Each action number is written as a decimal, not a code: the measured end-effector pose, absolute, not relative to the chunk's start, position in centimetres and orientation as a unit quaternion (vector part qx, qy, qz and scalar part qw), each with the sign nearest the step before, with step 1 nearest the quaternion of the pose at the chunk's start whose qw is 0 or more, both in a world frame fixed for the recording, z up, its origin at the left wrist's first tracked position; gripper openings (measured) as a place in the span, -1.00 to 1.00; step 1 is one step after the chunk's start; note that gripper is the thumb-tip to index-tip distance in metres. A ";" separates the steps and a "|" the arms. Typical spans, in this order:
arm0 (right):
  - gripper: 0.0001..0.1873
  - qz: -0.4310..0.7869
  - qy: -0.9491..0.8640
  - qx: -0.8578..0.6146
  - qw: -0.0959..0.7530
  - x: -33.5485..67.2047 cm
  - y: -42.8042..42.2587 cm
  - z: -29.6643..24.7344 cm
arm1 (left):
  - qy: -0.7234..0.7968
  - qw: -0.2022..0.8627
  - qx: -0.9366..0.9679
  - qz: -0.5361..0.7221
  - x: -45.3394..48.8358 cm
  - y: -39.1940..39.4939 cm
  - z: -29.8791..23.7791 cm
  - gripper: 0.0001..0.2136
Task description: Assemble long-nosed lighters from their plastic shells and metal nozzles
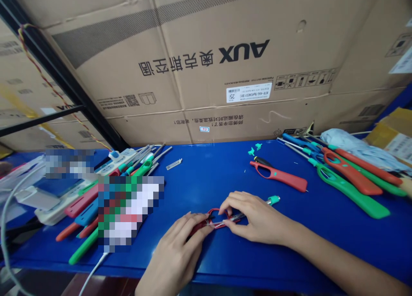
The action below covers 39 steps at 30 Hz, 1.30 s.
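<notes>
Left hand (175,253) and right hand (254,216) both clasp red lighter frame (219,218) just above blue worktop (199,180). Thin metal barrel (240,216) runs right from frame to teal collar (273,199), just past right hand. Nearby, up-right: red lighter (278,178), two small teal clips (252,150). Far right: green lighter (350,193), orange-red lighter (352,173), pale grey cloth (354,145). Far left: white power strip (120,160), jumbled metal rods (144,156), partly blurred. Behind worktop: AUX cardboard carton (206,64).
</notes>
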State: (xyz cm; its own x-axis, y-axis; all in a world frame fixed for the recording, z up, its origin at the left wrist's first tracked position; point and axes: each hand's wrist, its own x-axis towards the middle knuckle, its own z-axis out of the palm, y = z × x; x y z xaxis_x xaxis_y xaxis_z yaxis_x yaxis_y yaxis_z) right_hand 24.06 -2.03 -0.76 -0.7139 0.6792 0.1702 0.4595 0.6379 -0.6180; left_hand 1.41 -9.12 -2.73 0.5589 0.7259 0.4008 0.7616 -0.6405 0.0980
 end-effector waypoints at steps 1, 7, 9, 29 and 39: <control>-0.87 0.274 -0.886 -0.319 0.193 24.1 -2.0 -0.8 | -0.421 0.038 -0.882 -0.209 1.6 -9.0 -2.7 -0.67; -0.88 0.273 -0.895 -0.305 0.177 24.3 -1.9 -0.7 | -0.426 -0.007 -0.883 -0.198 1.9 -8.9 -2.7 -0.67; -0.89 0.277 -0.893 -0.307 0.178 24.6 -1.8 -0.4 | -0.435 -0.019 -0.879 -0.196 1.7 -8.9 -2.5 -0.67; -0.94 0.291 -0.885 -0.338 0.131 26.3 -0.5 0.3 | -0.433 -0.069 -0.867 -0.236 -0.3 -8.1 -2.2 -0.70; -0.88 0.205 -0.920 -0.318 0.107 26.2 -0.4 0.1 | -0.436 -0.061 -0.865 -0.240 -0.1 -8.3 -2.1 -0.70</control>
State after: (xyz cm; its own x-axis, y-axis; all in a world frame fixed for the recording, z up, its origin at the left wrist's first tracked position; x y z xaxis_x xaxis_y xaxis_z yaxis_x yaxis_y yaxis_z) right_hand 26.17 -0.45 0.10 -0.7755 0.6278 0.0663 0.5405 0.7146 -0.4442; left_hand -0.11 -8.28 -2.12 0.5053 0.7835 0.3617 0.7248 -0.6128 0.3148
